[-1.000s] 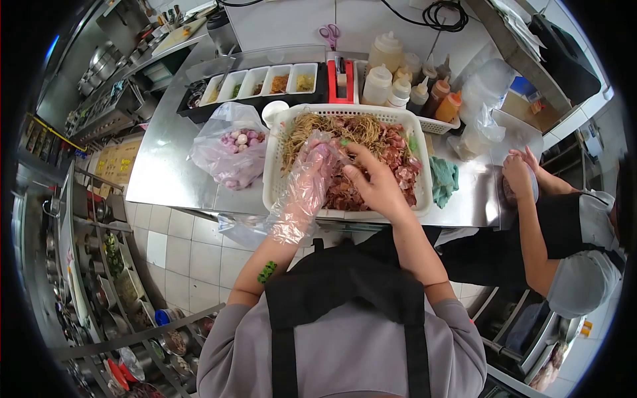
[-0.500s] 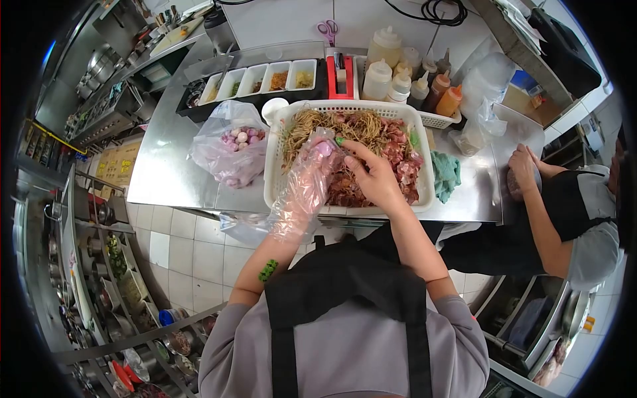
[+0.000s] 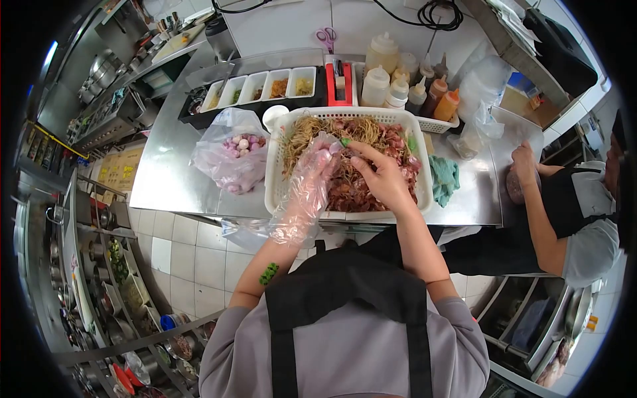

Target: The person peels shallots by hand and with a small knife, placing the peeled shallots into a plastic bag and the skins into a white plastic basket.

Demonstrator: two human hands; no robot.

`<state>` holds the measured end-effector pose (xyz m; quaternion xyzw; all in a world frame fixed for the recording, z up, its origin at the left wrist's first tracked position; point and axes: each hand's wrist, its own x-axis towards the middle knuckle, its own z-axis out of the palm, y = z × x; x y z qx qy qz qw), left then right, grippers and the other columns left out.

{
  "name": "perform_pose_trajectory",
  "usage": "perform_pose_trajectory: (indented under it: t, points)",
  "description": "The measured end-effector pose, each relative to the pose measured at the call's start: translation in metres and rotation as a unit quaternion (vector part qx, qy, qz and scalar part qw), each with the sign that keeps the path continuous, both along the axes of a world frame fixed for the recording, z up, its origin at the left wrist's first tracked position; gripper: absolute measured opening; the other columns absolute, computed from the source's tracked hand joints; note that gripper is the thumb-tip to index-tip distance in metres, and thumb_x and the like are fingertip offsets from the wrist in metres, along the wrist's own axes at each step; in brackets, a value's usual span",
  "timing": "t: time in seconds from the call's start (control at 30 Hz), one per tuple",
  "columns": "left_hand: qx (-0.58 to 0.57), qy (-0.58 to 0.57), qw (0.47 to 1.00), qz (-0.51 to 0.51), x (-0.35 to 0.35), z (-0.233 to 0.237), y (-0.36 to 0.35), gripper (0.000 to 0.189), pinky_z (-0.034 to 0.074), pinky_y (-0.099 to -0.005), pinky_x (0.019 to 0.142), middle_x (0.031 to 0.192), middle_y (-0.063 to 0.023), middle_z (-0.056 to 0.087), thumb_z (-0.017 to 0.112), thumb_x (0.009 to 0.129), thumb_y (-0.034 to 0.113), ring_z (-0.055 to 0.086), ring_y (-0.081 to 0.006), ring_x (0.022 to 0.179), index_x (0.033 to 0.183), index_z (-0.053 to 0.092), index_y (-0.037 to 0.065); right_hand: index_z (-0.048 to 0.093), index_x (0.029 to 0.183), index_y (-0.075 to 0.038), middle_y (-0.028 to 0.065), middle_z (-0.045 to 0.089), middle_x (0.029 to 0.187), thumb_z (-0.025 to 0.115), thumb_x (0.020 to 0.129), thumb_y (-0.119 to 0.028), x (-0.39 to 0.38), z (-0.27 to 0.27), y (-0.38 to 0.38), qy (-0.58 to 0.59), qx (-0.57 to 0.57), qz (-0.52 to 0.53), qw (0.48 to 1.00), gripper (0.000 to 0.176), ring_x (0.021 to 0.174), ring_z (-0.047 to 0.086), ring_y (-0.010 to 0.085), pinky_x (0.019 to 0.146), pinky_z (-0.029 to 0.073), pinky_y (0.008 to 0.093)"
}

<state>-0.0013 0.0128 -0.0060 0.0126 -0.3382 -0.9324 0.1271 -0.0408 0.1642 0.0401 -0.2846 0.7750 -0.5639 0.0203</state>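
Observation:
My left hand (image 3: 313,169), in a loose clear plastic glove, is closed on a pale pink shallot (image 3: 325,153) above a white perforated basket (image 3: 271,189). My right hand (image 3: 383,180) is bare and close beside it. Its index finger stretches to the shallot, with a small green patch (image 3: 344,142) at the fingertip; the thumb sits apart, lower down. Under both hands the basket holds dry roots and stems (image 3: 302,136) and reddish-purple skins (image 3: 405,174). Left of the basket, an open plastic bag (image 3: 229,174) holds several shallots (image 3: 243,143).
Behind the basket stand white trays of condiments (image 3: 279,85), a red dispenser (image 3: 339,93) and squeeze bottles (image 3: 376,86). A green cloth (image 3: 444,178) lies at the basket's right. Another person (image 3: 564,205) stands at the right end of the steel counter (image 3: 156,192).
Both hands stay over the basket at the shallot, with slight finger movement. The view has tilted a little, and the other person's head now shows more at the right.

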Motion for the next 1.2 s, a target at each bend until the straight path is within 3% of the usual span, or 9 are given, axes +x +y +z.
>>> perform_pose_trajectory:
  t: [0.17, 0.23, 0.3, 0.33, 0.47, 0.9, 1.03, 1.1, 1.2]
  points:
    - [-0.019, -0.021, 1.0, -0.001, 0.004, 0.011, 0.001, 0.041, 0.041, -0.0301, 0.1, 0.114, -0.0106, 0.053, 0.06, 0.088, 0.011, 0.052, -0.019, 0.109, 0.124, 0.044, -0.001, 0.057, 0.115, -0.004, 0.0138, 0.062, 0.113, 0.056, 0.089, -0.014, -0.005, 0.003, 0.007, -0.058, 0.006, -0.048, 0.997, 0.028, 0.105, 0.059, 0.0241, 0.09, 0.043, 0.0311]
    - [-0.033, -0.027, 0.999, 0.013, 0.005, 0.019, 0.0, 0.039, 0.042, -0.0303, 0.099, 0.113, -0.0106, 0.054, 0.06, 0.088, 0.011, 0.053, -0.0187, 0.108, 0.121, 0.046, 0.0, 0.051, 0.123, -0.004, 0.0063, 0.062, 0.101, 0.058, 0.089, -0.016, -0.002, 0.0, 0.012, -0.042, 0.025, -0.021, 0.999, 0.037, 0.093, 0.054, 0.0124, 0.086, 0.041, 0.027]
    - [-0.047, -0.035, 0.998, 0.027, 0.007, 0.023, -0.001, 0.037, 0.042, -0.0305, 0.098, 0.112, -0.0105, 0.054, 0.061, 0.087, 0.011, 0.053, -0.0184, 0.107, 0.119, 0.047, 0.0, 0.044, 0.129, -0.004, 0.0057, 0.058, 0.107, 0.058, 0.089, -0.016, 0.003, -0.003, 0.016, -0.099, 0.006, 0.092, 0.991, 0.044, 0.098, 0.052, 0.0136, 0.088, 0.04, 0.0285]
    - [-0.024, -0.032, 0.999, 0.01, 0.008, 0.025, -0.002, 0.034, 0.042, -0.0296, 0.096, 0.111, -0.0101, 0.055, 0.061, 0.087, 0.011, 0.053, -0.0181, 0.106, 0.116, 0.048, 0.001, 0.039, 0.132, -0.006, 0.0163, 0.059, 0.106, 0.059, 0.088, -0.02, 0.006, -0.009, 0.013, -0.085, -0.031, 0.113, 0.99, 0.051, 0.102, 0.056, 0.0229, 0.09, 0.042, 0.0335]
    - [-0.014, -0.012, 0.999, 0.031, 0.007, 0.018, -0.002, 0.023, 0.048, -0.031, 0.084, 0.099, -0.0081, 0.06, 0.064, 0.085, 0.013, 0.058, -0.0167, 0.09, 0.105, 0.056, 0.005, 0.043, 0.13, -0.006, 0.0151, 0.058, 0.113, 0.057, 0.089, -0.02, 0.011, -0.007, 0.006, -0.052, -0.015, 0.105, 0.993, 0.046, 0.106, 0.055, 0.0228, 0.092, 0.041, 0.0335]
    - [-0.039, 0.007, 0.999, -0.017, 0.012, 0.026, -0.002, 0.029, 0.05, -0.0277, 0.083, 0.095, -0.0059, 0.057, 0.065, 0.081, 0.005, 0.059, -0.0166, 0.09, 0.108, 0.054, 0.003, 0.048, 0.127, -0.007, 0.0159, 0.059, 0.116, 0.055, 0.09, -0.017, 0.004, -0.004, 0.001, -0.017, -0.018, 0.044, 0.999, 0.039, 0.107, 0.056, 0.023, 0.092, 0.041, 0.0314]
    - [0.0, -0.021, 1.0, 0.016, 0.008, 0.019, -0.005, 0.031, 0.049, -0.0281, 0.085, 0.095, -0.0071, 0.057, 0.065, 0.08, 0.003, 0.059, -0.0178, 0.091, 0.109, 0.054, 0.003, 0.04, 0.132, -0.006, 0.0178, 0.06, 0.107, 0.055, 0.09, -0.019, 0.009, 0.001, 0.011, -0.131, -0.009, 0.081, 0.988, 0.046, 0.103, 0.057, 0.0248, 0.09, 0.042, 0.0322]
    - [-0.011, -0.017, 1.0, 0.021, 0.007, 0.011, -0.005, 0.031, 0.048, -0.0285, 0.086, 0.096, -0.0072, 0.057, 0.064, 0.08, 0.002, 0.059, -0.018, 0.091, 0.109, 0.053, 0.003, 0.041, 0.132, -0.005, 0.0095, 0.056, 0.108, 0.054, 0.091, -0.016, 0.013, -0.001, 0.008, -0.062, -0.001, 0.115, 0.991, 0.045, 0.098, 0.051, 0.0156, 0.087, 0.04, 0.0282]
    - [-0.049, 0.008, 0.999, 0.015, 0.007, 0.007, -0.006, 0.032, 0.047, -0.029, 0.088, 0.099, -0.0066, 0.057, 0.063, 0.08, 0.0, 0.058, -0.0173, 0.094, 0.11, 0.054, 0.004, 0.043, 0.13, -0.007, 0.016, 0.057, 0.117, 0.053, 0.09, -0.018, 0.014, 0.003, 0.002, -0.056, 0.001, 0.1, 0.993, 0.042, 0.109, 0.055, 0.0262, 0.093, 0.04, 0.0332]
